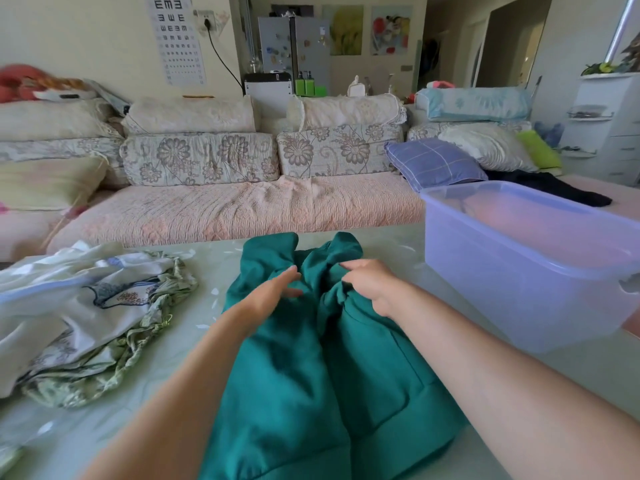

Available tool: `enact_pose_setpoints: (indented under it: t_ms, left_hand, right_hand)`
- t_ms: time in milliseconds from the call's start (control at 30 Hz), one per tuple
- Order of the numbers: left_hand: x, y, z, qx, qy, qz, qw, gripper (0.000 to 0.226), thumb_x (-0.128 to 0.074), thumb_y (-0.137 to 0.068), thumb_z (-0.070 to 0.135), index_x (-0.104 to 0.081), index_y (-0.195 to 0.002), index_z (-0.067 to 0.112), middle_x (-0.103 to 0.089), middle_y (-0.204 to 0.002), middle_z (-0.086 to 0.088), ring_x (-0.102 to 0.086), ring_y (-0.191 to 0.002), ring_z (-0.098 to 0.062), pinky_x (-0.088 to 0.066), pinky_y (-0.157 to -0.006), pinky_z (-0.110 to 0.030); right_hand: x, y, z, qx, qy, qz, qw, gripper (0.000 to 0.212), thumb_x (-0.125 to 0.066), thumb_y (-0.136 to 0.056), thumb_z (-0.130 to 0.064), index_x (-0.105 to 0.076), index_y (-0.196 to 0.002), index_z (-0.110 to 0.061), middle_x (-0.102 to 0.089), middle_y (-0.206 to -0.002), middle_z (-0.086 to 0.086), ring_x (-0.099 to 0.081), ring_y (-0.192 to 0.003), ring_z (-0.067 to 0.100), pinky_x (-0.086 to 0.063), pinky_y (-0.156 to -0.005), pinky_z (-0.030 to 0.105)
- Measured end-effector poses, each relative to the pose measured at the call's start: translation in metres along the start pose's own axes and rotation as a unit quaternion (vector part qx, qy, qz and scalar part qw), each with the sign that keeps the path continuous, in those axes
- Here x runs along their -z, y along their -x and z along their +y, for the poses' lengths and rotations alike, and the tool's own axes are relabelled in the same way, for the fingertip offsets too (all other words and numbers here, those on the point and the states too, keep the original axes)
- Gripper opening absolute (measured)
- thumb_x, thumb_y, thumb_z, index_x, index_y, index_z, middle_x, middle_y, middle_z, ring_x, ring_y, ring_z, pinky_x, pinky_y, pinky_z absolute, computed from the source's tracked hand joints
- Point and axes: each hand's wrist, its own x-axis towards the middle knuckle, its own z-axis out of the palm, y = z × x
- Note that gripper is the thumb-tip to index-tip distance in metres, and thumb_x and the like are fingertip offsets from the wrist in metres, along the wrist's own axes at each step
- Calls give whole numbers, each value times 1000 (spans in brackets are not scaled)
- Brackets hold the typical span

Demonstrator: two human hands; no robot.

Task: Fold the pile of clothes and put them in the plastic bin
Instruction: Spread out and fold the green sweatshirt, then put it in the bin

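Sweatshirt (294, 375): teal green fleece with a ribbed hem and a front pocket. Lies lengthwise at the middle of the table (211, 268), hem at the near edge, far end bunched up.
Pile (86, 306): white and pale green floral fabrics, crumpled and unfolded, on the table's left side.
Bin (519, 289): translucent lilac plastic, rectangular, upright and lidless, on the table's right side.
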Motion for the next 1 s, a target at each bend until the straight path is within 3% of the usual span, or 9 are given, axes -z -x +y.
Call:
enact_pose_setpoints:
  t_ms: [67, 167, 233, 333, 467, 600, 733, 867, 1000]
  left_hand:
    - [16, 1, -3, -6, 135, 9, 991, 58, -27, -97, 64, -51, -138, 32, -64, -125, -5, -51, -117, -24, -25, -115, -42]
    - [38, 4, -2, -3, 239, 65, 969, 54, -30, -97, 64, -55, -132, 32, -62, -120, -8, -60, -103, -30, -45, -97, -42]
    - [45, 8, 2, -3, 171, 104, 980, 42, -42, -95, 61, -56, -125, 36, -64, -116, -4, -60, -95, -26, -47, -84, -37]
    - [45, 7, 1, -31, 19, 132, 991, 39, -70, -84, 48, -59, -120, 37, -67, -109, -1, -62, -94, -18, -48, -79, -29]
    - [40, -4, -12, -58, -204, 152, 965, 40, -77, -75, 33, -71, -112, 20, -72, -100, -5, -66, -88, -19, -44, -66, -23]
    - [54, -8, -11, -39, -168, 189, 967, 15, -70, -86, 18, -72, -92, 5, -62, -77, -7, -61, -74, -26, -47, -67, -31]
    - [71, 1, 0, 89, -57, 138, 985, 21, -51, -98, 9, -56, -81, -2, -59, -52, -11, -58, -41, -22, -51, -45, -27]
    - [80, 12, -5, 158, -201, 54, 965, 22, -38, -101, 10, -50, -86, -1, -62, -53, -13, -53, -33, -16, -37, -34, -19]
    - [89, 1, -3, 105, -368, 50, 922, 12, -48, -92, 7, -57, -97, 1, -71, -77, -4, -70, -73, -19, -47, -57, -22]
  right_hand:
    - [-23, 11, -14, 65, 19, -72, 995, 41, -51, -97, 4, -59, -135, -8, -60, -131, -1, -52, -113, 9, -38, -95, 14]
    - [-63, 20, -18, 62, 7, -244, 968, 32, -49, -100, -2, -63, -129, 0, -63, -133, 13, -58, -110, 15, -48, -96, 21]
    - [-81, 25, -15, 40, 86, -305, 948, 32, -49, -96, -1, -71, -119, -6, -70, -120, 7, -60, -103, 17, -48, -77, 17]
    - [-90, 21, -16, 38, 152, -328, 932, 46, -39, -82, 6, -76, -89, -21, -75, -104, -9, -68, -107, 15, -39, -79, 29]
    - [-82, 7, -21, 67, 105, -180, 976, 41, -35, -83, 6, -68, -75, -15, -76, -88, 0, -74, -74, 20, -60, -78, 38]
    - [-63, -22, 0, 140, 260, 106, 950, 30, -47, -85, -6, -67, -80, -28, -69, -97, -7, -66, -93, 20, -54, -82, 33]
    - [-60, -47, 18, 140, 328, 96, 929, 47, -51, -92, -18, -49, -136, -32, -50, -138, 2, -54, -120, 27, -46, -99, 39]
    - [-77, -64, 14, 146, 289, 16, 946, 80, -50, -95, -22, -5, -157, -43, -39, -155, 6, -54, -124, 32, -45, -100, 37]
    - [-97, -78, -4, 214, 262, -32, 941, 84, -49, -99, -20, 5, -152, -55, -19, -165, -4, -45, -137, 30, -43, -102, 33]
